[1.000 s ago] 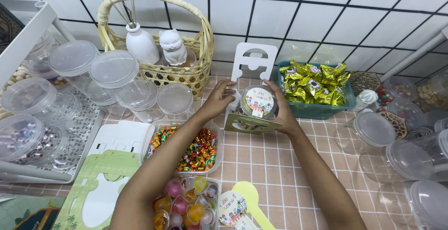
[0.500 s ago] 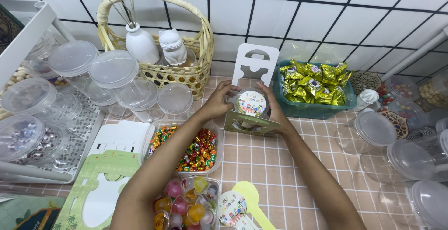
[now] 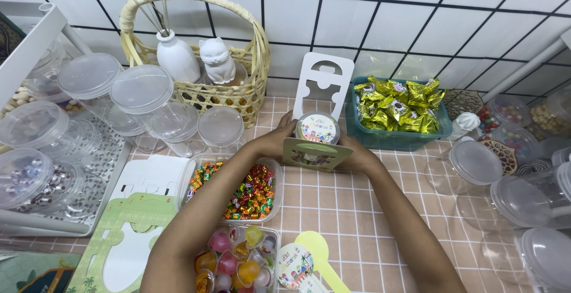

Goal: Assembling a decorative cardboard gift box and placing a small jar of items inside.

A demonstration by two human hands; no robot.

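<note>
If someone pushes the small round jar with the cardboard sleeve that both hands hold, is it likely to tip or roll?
The small round jar looks short and wide, so standing up it would probably slide, not tip. The thin green card sleeve around it seems floppy and may bend or slip off if pushed there. On its side, the jar would likely roll. The left hand and right hand steady it.

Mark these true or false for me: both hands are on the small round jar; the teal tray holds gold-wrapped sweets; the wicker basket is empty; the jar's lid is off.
1. Both the left hand and the right hand are on the small round jar: true.
2. The teal tray holds gold-wrapped sweets: true.
3. The wicker basket is empty: false, it holds a white bottle vase and a white cat figurine.
4. The jar's lid is off: false, a printed lid covers it.
</note>
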